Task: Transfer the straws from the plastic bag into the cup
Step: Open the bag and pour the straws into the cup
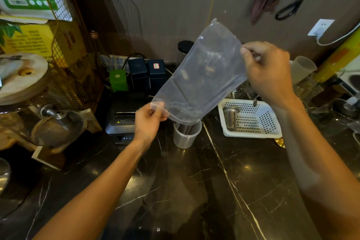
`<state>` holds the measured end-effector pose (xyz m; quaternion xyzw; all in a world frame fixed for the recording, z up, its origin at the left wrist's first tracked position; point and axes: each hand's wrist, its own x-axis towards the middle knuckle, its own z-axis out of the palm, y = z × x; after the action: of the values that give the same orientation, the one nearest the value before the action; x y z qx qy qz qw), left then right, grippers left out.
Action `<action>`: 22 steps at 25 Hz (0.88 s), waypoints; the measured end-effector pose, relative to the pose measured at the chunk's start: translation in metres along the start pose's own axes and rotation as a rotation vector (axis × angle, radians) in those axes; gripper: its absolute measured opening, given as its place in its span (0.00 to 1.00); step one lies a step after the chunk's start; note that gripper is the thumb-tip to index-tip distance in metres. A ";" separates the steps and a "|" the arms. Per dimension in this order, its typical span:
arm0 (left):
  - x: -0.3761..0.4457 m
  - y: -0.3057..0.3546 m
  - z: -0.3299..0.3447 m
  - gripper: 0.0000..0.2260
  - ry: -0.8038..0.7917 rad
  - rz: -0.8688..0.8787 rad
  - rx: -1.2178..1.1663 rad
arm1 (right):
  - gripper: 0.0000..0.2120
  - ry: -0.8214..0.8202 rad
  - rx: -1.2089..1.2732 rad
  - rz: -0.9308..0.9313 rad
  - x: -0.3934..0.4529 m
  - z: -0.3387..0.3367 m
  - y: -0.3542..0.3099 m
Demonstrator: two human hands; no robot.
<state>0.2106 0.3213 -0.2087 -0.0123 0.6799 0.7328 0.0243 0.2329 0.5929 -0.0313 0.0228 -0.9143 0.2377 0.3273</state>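
Observation:
A clear plastic bag (pixel 202 78) hangs tilted in the air above the counter, its open mouth pointing down over a translucent cup (pixel 186 136). My left hand (pixel 149 121) pinches the bag's lower left corner at the mouth. My right hand (pixel 266 72) grips the bag's upper right edge, higher up. Dark straws (pixel 185 128) stand inside the cup, just under the bag's mouth. The bag looks see-through with no straws clearly visible in it.
A white perforated basket (pixel 251 121) with a metal strainer sits right of the cup. A receipt printer (pixel 121 119) and dark tins (pixel 147 73) stand behind left. A glass dispenser (pixel 39 119) is at far left. Dark marble counter (pixel 194 191) spreads in front.

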 end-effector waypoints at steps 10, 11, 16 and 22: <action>0.007 0.011 0.001 0.08 -0.008 0.094 0.070 | 0.12 -0.037 0.053 0.062 -0.001 -0.005 0.003; 0.007 0.005 -0.001 0.08 -0.037 0.051 0.105 | 0.13 -0.049 0.048 0.056 -0.002 -0.003 0.004; 0.001 -0.016 0.001 0.06 -0.101 -0.024 0.188 | 0.11 -0.034 0.018 0.001 -0.006 0.009 0.002; 0.001 -0.016 0.000 0.07 0.000 0.038 0.069 | 0.11 -0.050 0.058 0.011 -0.002 0.011 0.003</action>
<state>0.2101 0.3225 -0.2250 0.0016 0.7050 0.7091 0.0107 0.2270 0.5908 -0.0410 0.0333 -0.9150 0.2653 0.3023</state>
